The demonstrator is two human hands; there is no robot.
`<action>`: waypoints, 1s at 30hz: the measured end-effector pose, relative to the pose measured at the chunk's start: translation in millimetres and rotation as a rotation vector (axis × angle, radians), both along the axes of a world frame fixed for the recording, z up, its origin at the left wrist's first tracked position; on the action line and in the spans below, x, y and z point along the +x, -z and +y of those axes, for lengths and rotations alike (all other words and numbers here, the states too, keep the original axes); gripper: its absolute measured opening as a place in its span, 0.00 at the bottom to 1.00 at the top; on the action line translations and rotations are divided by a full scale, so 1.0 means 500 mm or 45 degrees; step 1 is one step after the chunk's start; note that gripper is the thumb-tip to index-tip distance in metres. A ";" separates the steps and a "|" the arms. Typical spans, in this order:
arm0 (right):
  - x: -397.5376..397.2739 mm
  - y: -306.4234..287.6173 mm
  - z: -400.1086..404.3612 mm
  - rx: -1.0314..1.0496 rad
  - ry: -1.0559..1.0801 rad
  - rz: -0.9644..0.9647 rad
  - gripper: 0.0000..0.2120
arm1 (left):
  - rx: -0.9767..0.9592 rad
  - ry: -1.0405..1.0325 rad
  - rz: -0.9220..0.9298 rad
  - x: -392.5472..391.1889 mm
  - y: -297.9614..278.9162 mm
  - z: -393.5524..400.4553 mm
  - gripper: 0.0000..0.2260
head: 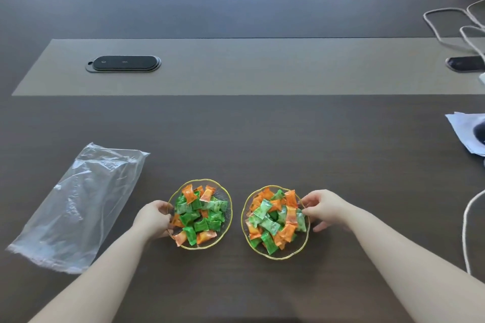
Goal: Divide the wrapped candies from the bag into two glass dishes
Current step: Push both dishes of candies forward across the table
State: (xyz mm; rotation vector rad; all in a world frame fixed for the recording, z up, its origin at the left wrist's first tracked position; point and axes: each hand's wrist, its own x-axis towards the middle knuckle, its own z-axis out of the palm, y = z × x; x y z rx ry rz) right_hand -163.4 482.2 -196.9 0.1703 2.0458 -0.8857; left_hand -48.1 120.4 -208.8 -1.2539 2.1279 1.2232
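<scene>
Two glass dishes with gold rims sit side by side on the dark wood-grain surface (262, 139), close in front of the person and slightly apart from each other. Both are heaped with wrapped candies in green and orange.

The left dish (227, 207) has the left hand (154, 219) at its 9 o'clock edge. The fingers curl around the rim there, thumb on top, gripping the dish. The candies in it (200, 216) lie just to the 3 o'clock side of that hand, the nearest orange wrapper almost touching the fingertips.

The right dish (244, 215) has the right hand (328, 208) at its 3 o'clock edge. The thumb and forefingers reach over the rim and touch a green wrapper at the edge of the pile (275, 220); the other fingers spread below, outside the dish. Whether it pinches the rim or the candy, I cannot tell.

The clear plastic bag (78, 204) lies flat and empty at about 9 o'clock from the left dish, well apart from both hands.

Farther off, a dark oval socket cover (123, 63) sits at 11 o'clock, white cables (446, 23) loop at 2 o'clock, and some white paper (462, 128) lies at the right edge.
</scene>
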 end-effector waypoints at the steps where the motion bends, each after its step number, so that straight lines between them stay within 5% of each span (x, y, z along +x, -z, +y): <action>1: 0.000 0.004 -0.002 -0.002 -0.004 0.011 0.09 | 0.048 -0.044 0.018 -0.006 -0.003 0.012 0.08; 9: -0.046 0.014 0.015 -0.096 0.160 0.063 0.10 | 0.265 -0.197 0.129 -0.074 -0.017 0.049 0.09; 30: -0.500 -0.018 0.057 -0.358 1.599 0.385 0.12 | 0.650 -0.593 0.546 -0.614 -0.040 0.194 0.13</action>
